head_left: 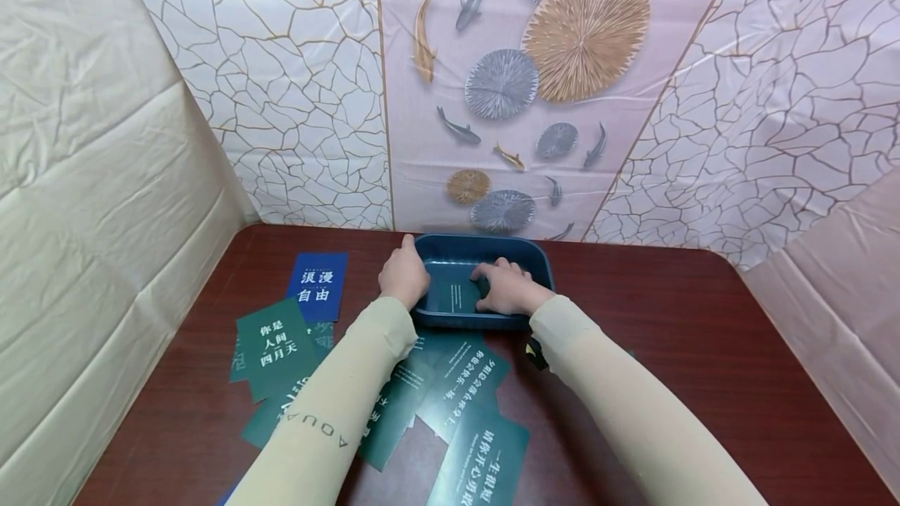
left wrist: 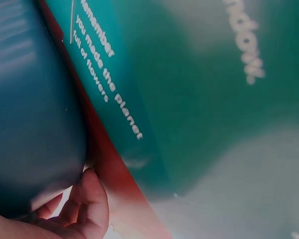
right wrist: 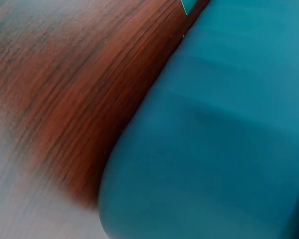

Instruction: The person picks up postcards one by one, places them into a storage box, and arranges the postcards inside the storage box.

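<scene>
Lying at centre of frame: green card (head_left: 453,297), inside blue tray (head_left: 471,322), left of the right hand (head_left: 509,289), the nearer one; fingers curved, hold on card unclear. Tray's long axis: across the frame. Left hand (head_left: 404,276): gripping tray's left end.

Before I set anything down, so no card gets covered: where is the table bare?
Widest: the table right of the tray, between the back curtain and right sleeve. Narrower: between the blue card and left hand. Crowded: in front of the tray and leftward, where green cards overlap. A small green corner shows beside that sleeve.
</scene>
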Demonstrator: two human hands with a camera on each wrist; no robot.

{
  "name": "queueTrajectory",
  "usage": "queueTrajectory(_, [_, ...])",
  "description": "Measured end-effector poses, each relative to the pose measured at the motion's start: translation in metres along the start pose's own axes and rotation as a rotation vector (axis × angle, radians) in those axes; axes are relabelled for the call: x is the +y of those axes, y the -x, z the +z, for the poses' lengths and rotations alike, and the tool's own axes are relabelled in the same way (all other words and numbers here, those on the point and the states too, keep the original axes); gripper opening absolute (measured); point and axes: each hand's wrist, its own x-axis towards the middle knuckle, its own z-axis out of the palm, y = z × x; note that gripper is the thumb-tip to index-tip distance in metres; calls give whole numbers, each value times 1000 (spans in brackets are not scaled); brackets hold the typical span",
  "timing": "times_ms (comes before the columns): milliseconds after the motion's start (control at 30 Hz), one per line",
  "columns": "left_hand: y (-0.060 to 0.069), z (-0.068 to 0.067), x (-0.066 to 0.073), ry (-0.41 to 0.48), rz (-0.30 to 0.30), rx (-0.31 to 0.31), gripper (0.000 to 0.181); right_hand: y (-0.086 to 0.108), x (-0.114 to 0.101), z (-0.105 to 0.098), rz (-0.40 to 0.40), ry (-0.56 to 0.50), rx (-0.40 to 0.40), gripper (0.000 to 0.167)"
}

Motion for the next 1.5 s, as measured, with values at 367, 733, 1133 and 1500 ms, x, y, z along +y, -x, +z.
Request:
queueTrajectory(367, [-4, 4, -2, -1, -2, -8, 58, 20, 16, -14, -81, -211, 241, 55])
queueTrajectory(733, [-2, 2, -3, -5, 9, 1, 58, 85, 50, -36, -31, -219, 420, 59])
queueTrajectory(1133, [-2, 2, -3, -4, 9, 2, 60, 168, 95, -13, 152, -191, 343, 83])
queueTrajectory(1500, [-3, 1, -3, -13, 17, -3, 60, 203, 117, 21, 276, -115, 281, 85])
